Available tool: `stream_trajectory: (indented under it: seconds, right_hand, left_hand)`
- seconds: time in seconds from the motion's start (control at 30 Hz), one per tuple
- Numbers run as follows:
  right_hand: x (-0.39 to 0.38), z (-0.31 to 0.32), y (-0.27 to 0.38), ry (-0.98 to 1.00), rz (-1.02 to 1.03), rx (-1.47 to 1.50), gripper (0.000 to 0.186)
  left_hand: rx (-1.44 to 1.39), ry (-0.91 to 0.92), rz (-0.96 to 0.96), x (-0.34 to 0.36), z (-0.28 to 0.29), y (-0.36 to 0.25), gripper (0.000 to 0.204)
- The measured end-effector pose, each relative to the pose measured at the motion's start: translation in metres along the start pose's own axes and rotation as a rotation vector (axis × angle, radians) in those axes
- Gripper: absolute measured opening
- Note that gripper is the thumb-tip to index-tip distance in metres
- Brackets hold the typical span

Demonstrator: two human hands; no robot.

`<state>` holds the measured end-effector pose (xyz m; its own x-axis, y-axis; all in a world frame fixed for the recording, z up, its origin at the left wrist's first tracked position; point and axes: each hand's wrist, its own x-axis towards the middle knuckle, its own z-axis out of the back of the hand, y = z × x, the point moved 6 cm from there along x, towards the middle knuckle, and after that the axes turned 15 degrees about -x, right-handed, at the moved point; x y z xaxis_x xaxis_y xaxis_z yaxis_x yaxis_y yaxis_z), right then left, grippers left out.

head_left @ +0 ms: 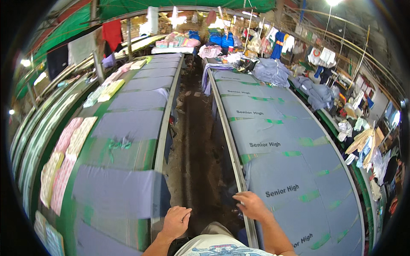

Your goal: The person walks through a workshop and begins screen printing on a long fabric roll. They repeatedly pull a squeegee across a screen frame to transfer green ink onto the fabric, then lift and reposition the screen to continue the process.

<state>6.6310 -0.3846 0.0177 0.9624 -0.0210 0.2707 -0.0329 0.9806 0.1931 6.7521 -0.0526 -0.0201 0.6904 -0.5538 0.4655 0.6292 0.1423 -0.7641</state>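
Observation:
My left hand (177, 220) is beside the inner edge of the left long table (159, 150), near a lilac-grey cloth panel (111, 191). It holds nothing visible; its fingers are loosely bent, the thumb apart. My right hand (251, 206), fingers slightly bent and apart, is at the metal rail (232, 164) of the right table, also without anything visible in it; contact with the rail is unclear. Grey-blue fabric panels (299, 166) with dark printing cover that table, with green surface showing between them. More lilac panels (128, 123) lie along the left table.
A narrow dark aisle (192, 141) runs ahead between the tables. Pink and yellow patterned cloths (62, 175) line the left table's outer side, beside further long tables (34, 128). Grey fabric heaps (271, 70) and hanging garments (324, 57) crowd the right. Bundles (220, 40) stand at the far end.

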Motion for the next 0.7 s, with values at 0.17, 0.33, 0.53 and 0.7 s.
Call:
stream_trajectory:
  seconds: [0.17, 0.33, 0.53, 0.7]
  right_hand:
    - [0.104, -0.027, -0.154, -0.040, -0.240, -0.044, 0.039]
    - [0.269, -0.051, -0.274, -0.131, -0.295, -0.107, 0.039]
    - [0.512, -0.075, -0.314, -0.143, -0.036, -0.008, 0.041]
    - [0.702, -0.120, -0.341, -0.118, 0.136, 0.021, 0.043]
  left_hand:
    - [0.009, -0.025, -0.149, 0.171, -0.020, 0.098, 0.020]
    - [0.057, -0.057, -0.177, 0.346, -0.031, 0.174, 0.017]
    - [0.125, -0.017, -0.089, 0.532, -0.018, 0.256, 0.021]
    - [0.178, 0.023, -0.037, 0.673, -0.020, 0.381, 0.039]
